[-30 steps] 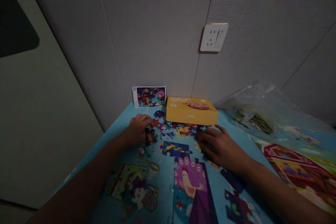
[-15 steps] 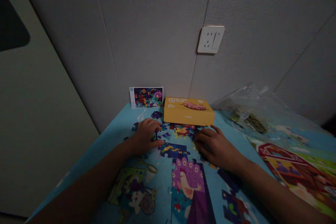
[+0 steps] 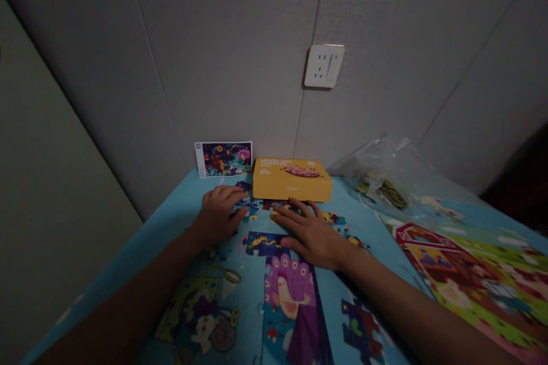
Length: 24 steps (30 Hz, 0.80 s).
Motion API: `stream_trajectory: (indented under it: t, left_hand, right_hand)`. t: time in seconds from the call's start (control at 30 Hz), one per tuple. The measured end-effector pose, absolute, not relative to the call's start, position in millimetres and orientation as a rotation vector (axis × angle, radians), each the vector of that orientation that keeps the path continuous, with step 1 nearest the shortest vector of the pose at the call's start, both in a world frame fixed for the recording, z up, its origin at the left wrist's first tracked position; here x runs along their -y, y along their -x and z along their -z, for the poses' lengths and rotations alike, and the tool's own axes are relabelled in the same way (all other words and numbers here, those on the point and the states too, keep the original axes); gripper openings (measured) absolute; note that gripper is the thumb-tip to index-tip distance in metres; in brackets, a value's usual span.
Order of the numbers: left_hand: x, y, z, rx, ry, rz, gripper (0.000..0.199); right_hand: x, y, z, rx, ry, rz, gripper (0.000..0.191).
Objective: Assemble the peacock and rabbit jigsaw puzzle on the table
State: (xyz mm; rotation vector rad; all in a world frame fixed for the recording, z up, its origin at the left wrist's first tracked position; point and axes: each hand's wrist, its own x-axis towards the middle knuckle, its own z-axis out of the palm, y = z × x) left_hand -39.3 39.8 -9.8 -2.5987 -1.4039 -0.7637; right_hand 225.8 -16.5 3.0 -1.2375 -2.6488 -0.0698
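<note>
My left hand (image 3: 219, 212) rests over dark blue puzzle pieces at the far left of the table. Its fingers curve forward with the thumb apart, and some pieces under it are hidden. My right hand (image 3: 311, 237) lies flat, fingers spread, on the pieces just in front of the yellow box. Between the hands is a joined blue puzzle strip (image 3: 264, 244) with a yellow creature on it; my right thumb reaches its right end. Closer to me lies a joined peacock section (image 3: 286, 296) in pink and purple. A loose puzzle section (image 3: 362, 329) sits below my right forearm.
A yellow puzzle box (image 3: 292, 180) and a picture card (image 3: 224, 159) stand against the wall. To the right are a clear plastic bag (image 3: 385, 179) with pieces inside and a farm-scene puzzle (image 3: 466, 279). The blue tablecloth (image 3: 141, 274) carries printed cartoon figures.
My right hand has moved left and flattened over the pieces before the box. My left hand keeps nearly the same place on the table. The view has turned slightly right.
</note>
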Motion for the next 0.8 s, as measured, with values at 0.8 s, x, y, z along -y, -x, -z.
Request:
stream_trajectory:
  t: [0.8]
  left_hand:
    - [-33, 20, 22, 1.144, 2.871, 0.497, 0.051]
  right_hand:
    - [9, -232, 7, 2.465, 1.435, 0.097, 0.027]
